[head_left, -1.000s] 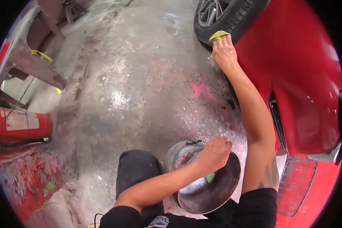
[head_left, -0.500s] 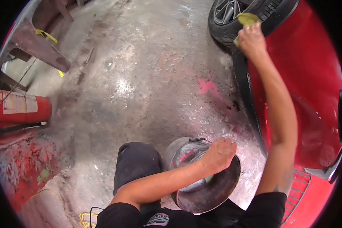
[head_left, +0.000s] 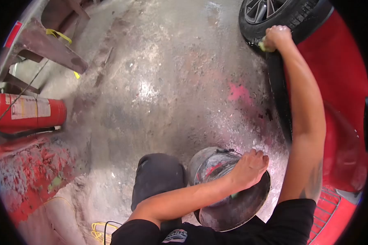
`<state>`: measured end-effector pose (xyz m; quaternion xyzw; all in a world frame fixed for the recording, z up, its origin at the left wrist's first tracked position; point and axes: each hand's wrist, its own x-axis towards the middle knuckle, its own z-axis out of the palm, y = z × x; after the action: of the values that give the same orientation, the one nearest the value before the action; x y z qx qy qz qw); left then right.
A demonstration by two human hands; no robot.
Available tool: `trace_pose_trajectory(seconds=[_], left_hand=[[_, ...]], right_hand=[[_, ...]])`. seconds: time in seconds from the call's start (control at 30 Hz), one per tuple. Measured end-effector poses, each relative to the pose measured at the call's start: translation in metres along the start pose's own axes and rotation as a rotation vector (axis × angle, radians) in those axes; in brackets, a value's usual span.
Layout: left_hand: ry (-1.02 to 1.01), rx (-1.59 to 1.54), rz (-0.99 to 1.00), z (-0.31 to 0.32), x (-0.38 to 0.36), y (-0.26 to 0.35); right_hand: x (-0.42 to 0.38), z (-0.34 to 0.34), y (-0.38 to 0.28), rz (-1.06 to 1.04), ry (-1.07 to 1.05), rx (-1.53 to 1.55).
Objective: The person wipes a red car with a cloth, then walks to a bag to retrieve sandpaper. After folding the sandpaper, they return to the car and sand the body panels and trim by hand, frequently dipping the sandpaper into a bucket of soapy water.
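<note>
My right hand [head_left: 279, 37] is closed around a yellow-green cloth [head_left: 266, 44] at the lower edge of a car's black tire [head_left: 257, 28], beside the red body panel [head_left: 329, 61]. Part of the cloth sticks out to the left of the fingers. Below, my left hand [head_left: 250, 169] grips the rim of a worn metal bucket [head_left: 229, 214], its fingers curled. The bucket is tilted between my legs, and my left forearm crosses its opening. What lies inside is mostly hidden, with a small pale green patch showing.
A red fire extinguisher [head_left: 32, 112] lies at the left, below a metal stand leg [head_left: 55, 51] with a yellow strap. My knee [head_left: 159, 175] is left of the bucket. A wire rack [head_left: 325, 212] is at the lower right, a yellow cord [head_left: 98, 232] at the bottom.
My right hand has moved down along the tire with the cloth, which is now more bunched up. The view has shifted slightly; my left hand keeps its place on the bucket.
</note>
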<state>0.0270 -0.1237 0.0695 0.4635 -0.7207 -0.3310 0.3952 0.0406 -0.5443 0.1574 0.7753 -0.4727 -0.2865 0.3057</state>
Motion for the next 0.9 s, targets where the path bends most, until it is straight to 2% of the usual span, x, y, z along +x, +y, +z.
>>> trace_pose_trajectory(seconds=[0.1, 0.13, 0.17, 0.23, 0.27, 0.33, 0.37, 0.43, 0.53, 0.63, 0.77, 0.83, 0.9], left_hand=[[0.073, 0.007, 0.026, 0.003, -0.001, -0.003], [0.115, -0.007, 0.042, 0.003, -0.001, -0.003], [0.113, -0.01, 0.047, 0.004, -0.003, -0.001], [0.079, -0.03, 0.014, 0.002, 0.001, -0.002], [0.078, -0.042, 0.004, 0.003, 0.0, -0.002], [0.154, -0.082, 0.019, 0.004, 0.0, -0.004], [0.143, -0.119, 0.001, 0.005, 0.0, -0.007], [0.201, -0.129, 0.021, 0.007, 0.0, -0.003], [0.223, -0.136, 0.023, 0.005, 0.001, -0.003], [0.131, -0.099, -0.03, 0.003, 0.003, 0.0], [0.107, -0.083, 0.005, -0.004, 0.002, 0.0], [0.106, -0.07, 0.005, -0.002, 0.002, 0.001], [0.097, -0.054, 0.01, 0.0, 0.004, 0.004]], right_hand=[[0.002, 0.015, -0.006, -0.014, 0.064, -0.059], [-0.005, 0.011, -0.013, -0.09, -0.026, -0.075], [-0.01, 0.028, -0.027, -0.075, -0.045, -0.037], [-0.009, 0.088, -0.055, -0.101, 0.061, -0.129], [-0.017, 0.089, -0.06, -0.112, 0.051, -0.133], [-0.046, 0.086, -0.069, -0.309, 0.005, -0.357], [-0.058, 0.082, -0.071, -0.378, -0.084, -0.424], [-0.106, 0.074, -0.077, -0.5, -0.117, -0.554], [-0.171, 0.097, -0.076, -0.627, -0.126, -0.737], [-0.254, 0.11, -0.062, -0.743, -0.163, -0.798], [-0.359, 0.168, -0.022, -0.892, -0.284, -0.754], [-0.388, 0.197, -0.002, -0.918, -0.357, -0.691], [-0.392, 0.189, 0.005, -0.936, -0.432, -0.619]])
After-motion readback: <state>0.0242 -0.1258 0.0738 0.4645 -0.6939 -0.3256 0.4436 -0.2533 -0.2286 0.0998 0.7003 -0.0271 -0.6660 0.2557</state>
